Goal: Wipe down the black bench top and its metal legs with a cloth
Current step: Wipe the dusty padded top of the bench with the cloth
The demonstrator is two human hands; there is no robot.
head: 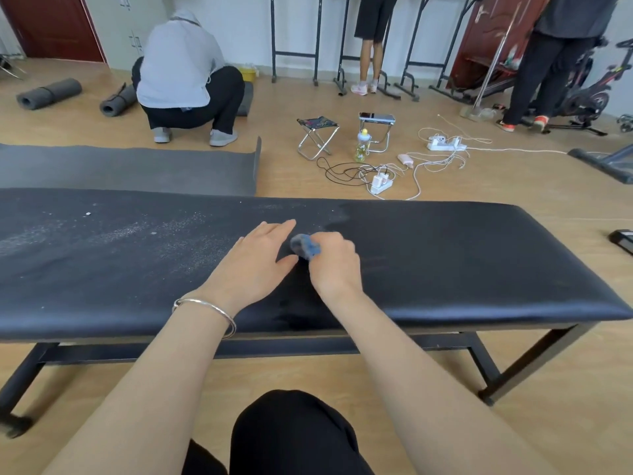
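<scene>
The black padded bench top runs across the view, dusty with white specks on its left half and darker on the right. Black metal legs stand under it. My right hand grips a bunched blue-grey cloth and holds it against the middle of the top. My left hand lies flat on the top just left of the cloth, fingers straight, a silver bangle on its wrist.
A grey mat lies on the wooden floor behind the bench. Two folding stools, a bottle, power strips and cables sit beyond. One person squats behind; others stand by frames and an exercise bike.
</scene>
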